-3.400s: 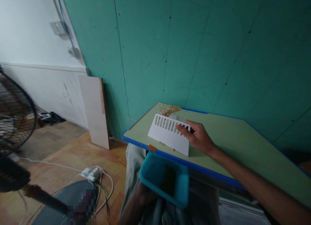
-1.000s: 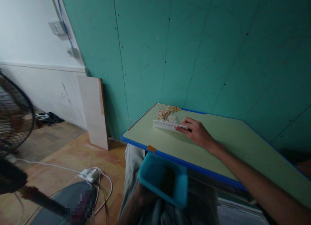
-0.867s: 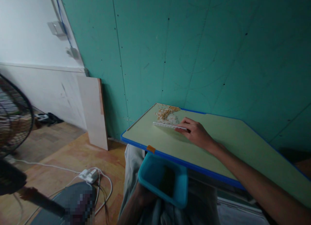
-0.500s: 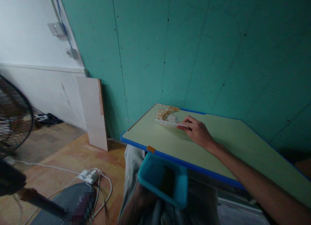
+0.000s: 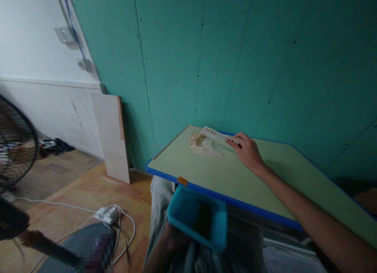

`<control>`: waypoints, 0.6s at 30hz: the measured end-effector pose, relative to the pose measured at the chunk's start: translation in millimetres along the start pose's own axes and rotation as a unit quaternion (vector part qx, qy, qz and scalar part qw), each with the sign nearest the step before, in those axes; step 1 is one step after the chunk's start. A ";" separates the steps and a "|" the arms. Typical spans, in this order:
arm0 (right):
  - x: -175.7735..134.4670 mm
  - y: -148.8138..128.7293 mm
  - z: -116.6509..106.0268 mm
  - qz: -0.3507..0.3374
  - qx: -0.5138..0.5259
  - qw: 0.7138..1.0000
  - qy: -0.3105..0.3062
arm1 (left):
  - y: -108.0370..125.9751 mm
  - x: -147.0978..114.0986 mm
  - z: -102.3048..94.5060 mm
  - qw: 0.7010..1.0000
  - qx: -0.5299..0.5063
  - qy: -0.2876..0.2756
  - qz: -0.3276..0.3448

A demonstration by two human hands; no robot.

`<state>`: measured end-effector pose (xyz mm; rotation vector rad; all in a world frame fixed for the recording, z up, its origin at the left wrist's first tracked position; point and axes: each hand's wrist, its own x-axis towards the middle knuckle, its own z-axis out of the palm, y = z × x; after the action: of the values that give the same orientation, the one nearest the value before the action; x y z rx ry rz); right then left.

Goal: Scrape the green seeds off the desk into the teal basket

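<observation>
My right hand [image 5: 249, 151] grips one end of a white slotted scraper [image 5: 215, 134], which stands on edge at the far side of a small pile of yellowish grains [image 5: 202, 143]. The pile lies in the far left corner of a green table with a blue rim [image 5: 235, 182]. Below the table's near edge a blue plastic tub [image 5: 219, 214] rests on my lap. My left hand [image 5: 173, 237] is under its lower left side, holding it. The tub's inside is dark; its contents are unclear.
A floor fan [image 5: 14, 147] stands at the left. A white power strip with cables [image 5: 106, 215] lies on the wooden floor. A pale board [image 5: 110, 137] leans against the teal wall. An orange tag [image 5: 182, 181] marks the table's front edge.
My right hand carried the scraper from the table's near edge, tipped it flat, passed it over the grains and set it behind the pile. The tub and left hand stayed put.
</observation>
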<state>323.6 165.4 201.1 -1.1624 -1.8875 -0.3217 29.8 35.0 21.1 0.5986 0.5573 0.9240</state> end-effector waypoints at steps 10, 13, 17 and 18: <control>-5.3 84.4 -13.3 0.133 -0.153 0.979 0.017 | -9.4 2.6 -19.8 0.972 -0.196 -0.107 -0.077; -7.3 93.0 -17.7 0.177 -0.193 0.965 0.005 | -12.9 5.0 -26.7 0.976 -0.172 -0.118 -0.068; -9.9 95.2 -22.7 0.195 -0.248 0.949 -0.005 | -12.4 2.7 -24.0 0.981 -0.143 -0.117 -0.059; -10.0 95.8 -23.1 0.188 -0.253 0.949 -0.017 | -11.0 0.7 -21.7 0.982 -0.136 -0.119 -0.056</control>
<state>416.6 196.3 186.7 -1.8486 -1.6039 -0.5945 21.8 35.5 -1.9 0.4186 0.2411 0.7906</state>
